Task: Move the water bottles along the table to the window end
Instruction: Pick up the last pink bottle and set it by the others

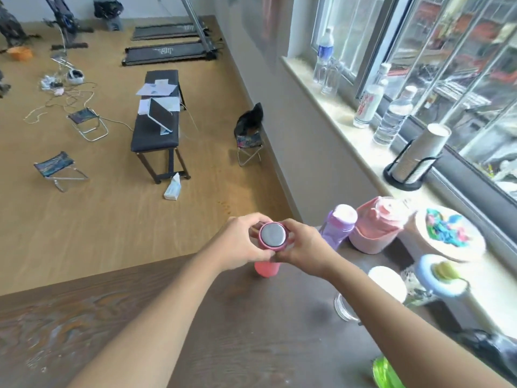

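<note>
I have both hands, left hand and right hand, pinching the pink bottle at its cap; apparently mid-carry. Next: set it beside the purple bottle.

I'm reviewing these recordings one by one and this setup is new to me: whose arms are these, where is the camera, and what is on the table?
There is no machine here. The single picture comes from a wide-angle camera worn on a person's head, looking down at their own bare arms. The left hand and right hand both grip the silver-topped lid of a pink water bottle standing on the dark wooden table. Nearer the window stand a purple plastic bottle, a pink bottle in a pink sleeve, a blue-lidded bottle and a clear glass jar with a white lid. More clear plastic bottles line the window sill.
</note>
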{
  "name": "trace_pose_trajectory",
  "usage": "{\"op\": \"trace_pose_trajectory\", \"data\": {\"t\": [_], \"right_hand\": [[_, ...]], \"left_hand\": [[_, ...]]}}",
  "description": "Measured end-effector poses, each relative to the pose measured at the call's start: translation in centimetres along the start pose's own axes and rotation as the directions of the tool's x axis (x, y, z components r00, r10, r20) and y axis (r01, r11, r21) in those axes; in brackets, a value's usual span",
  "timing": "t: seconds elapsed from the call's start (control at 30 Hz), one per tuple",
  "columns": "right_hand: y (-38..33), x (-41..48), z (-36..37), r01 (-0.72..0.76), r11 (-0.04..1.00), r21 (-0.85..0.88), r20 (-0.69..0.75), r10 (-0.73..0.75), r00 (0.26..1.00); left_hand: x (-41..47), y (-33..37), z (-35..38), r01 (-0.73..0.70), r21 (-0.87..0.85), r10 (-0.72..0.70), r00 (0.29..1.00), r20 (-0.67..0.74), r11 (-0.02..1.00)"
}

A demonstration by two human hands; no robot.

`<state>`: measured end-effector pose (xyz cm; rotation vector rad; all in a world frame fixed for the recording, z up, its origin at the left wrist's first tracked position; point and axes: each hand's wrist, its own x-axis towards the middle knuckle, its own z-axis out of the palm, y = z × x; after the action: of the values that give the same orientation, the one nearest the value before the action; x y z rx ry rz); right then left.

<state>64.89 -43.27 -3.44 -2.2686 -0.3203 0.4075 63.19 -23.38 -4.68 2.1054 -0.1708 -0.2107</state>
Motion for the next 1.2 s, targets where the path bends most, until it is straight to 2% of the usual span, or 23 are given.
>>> {"op": "trace_pose_trajectory", "data": {"t": [0.27,0.47,1.2], "right_hand": [[3.1,3.2,-2.5,-0.073,0.997,-0.029,-0.001,0.073,0.997],[4.7,4.0,-3.2,-0.090,0.992,-0.086,-0.006,0.090,0.996],[3.5,3.6,-2.9,-0.064,0.990,-0.123,0.014,0.066,0.998]], "left_hand": [[4.8,0.9,3.2,0.062,-0.070,-0.064,0.998,-0.028,0.996],[6.1,1.1,4.7,0.078,-0.059,-0.080,0.996,-0.031,0.995],[5.9,0.1,4.0,0.102,0.027,-0.102,0.995,0.007,0.994]]}}
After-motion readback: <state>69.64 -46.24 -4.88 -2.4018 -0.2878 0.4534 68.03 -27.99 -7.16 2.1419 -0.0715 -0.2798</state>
